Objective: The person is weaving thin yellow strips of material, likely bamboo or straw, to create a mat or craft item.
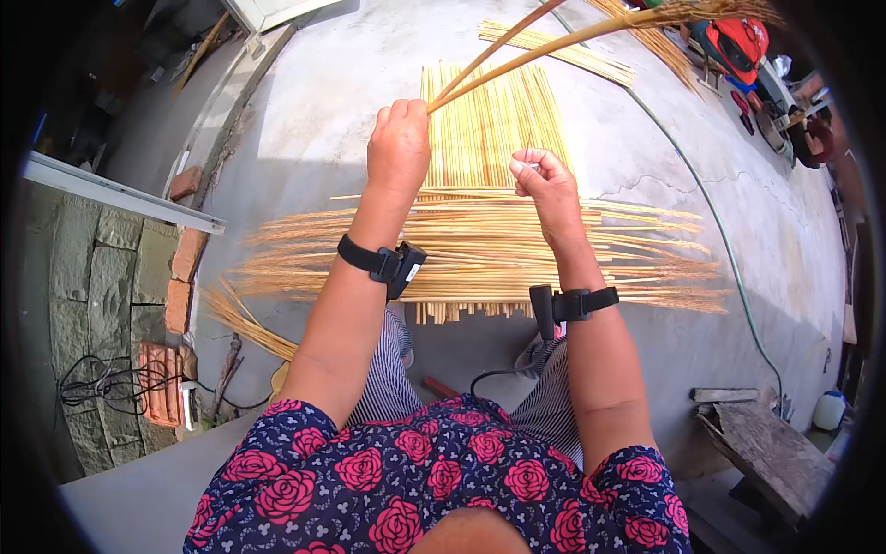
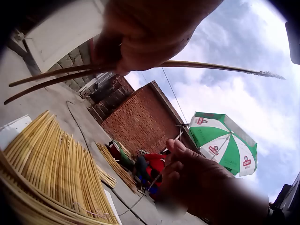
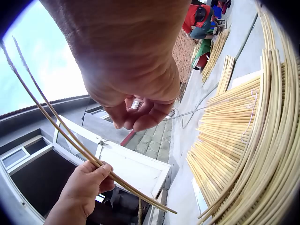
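My left hand (image 1: 401,143) is raised and grips two long plant stalks (image 1: 554,44), whose feathery tips point to the upper right in the head view. In the right wrist view the same stalks (image 3: 70,129) pass between thumb and fingers. My right hand (image 1: 546,180) pinches a thin cord (image 2: 132,206) that runs down to the mat of stalks in the left wrist view. A silvery band (image 3: 136,103) shows among its fingers. Below both hands, the mat of straight yellow stalks (image 1: 489,120) extends away from the person. Loose stalks (image 1: 480,245) lie crosswise over its near part.
A small bundle of stalks (image 1: 558,51) lies beyond the mat. A green hose (image 1: 697,175) curves along the concrete floor at the right. Bricks (image 1: 187,254) and a tangled black cable (image 1: 106,383) are at the left. A weathered board (image 1: 771,452) stands at the lower right.
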`<state>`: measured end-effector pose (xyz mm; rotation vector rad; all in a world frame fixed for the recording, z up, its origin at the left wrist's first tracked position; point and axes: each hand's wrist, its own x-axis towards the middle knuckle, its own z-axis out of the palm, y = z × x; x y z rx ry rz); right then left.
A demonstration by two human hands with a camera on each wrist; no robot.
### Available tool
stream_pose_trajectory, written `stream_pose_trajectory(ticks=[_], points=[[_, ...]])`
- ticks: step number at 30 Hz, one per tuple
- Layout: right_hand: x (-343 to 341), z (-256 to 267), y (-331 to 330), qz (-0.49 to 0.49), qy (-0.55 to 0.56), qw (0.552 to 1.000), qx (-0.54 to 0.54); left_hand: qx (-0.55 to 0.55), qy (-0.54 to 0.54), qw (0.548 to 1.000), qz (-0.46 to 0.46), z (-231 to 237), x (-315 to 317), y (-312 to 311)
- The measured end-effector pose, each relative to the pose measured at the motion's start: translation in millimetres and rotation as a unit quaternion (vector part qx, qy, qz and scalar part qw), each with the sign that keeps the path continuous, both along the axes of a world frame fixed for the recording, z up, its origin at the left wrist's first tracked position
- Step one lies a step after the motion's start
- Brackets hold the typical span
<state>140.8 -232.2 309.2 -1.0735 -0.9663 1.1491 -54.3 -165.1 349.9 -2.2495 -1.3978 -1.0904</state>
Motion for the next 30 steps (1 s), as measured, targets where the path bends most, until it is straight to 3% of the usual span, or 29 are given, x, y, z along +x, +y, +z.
stream_pose_trajectory(ticks=[5,15,23,30], points=[[-5.7,11.7,-2.8,-0.002,0.049,0.998,0.04,-0.033,0.077,0.994,-0.07,-8.8,17.3,-17.3],[1.1,23.7,-6.4,0.054,0.165,0.983,0.055,-0.096,0.09,0.988,-0.075,-21.7,33.0,-27.8],[15.4,0.7,5.2,-0.012,0.286,0.958,0.025,-0.025,0.071,0.995,-0.071,-16.2,39.1,-31.5],[36.3,-15.9,13.9,-0.011,0.348,0.937,0.018,0.024,0.024,0.996,-0.088,-6.8,40.6,-34.2]])
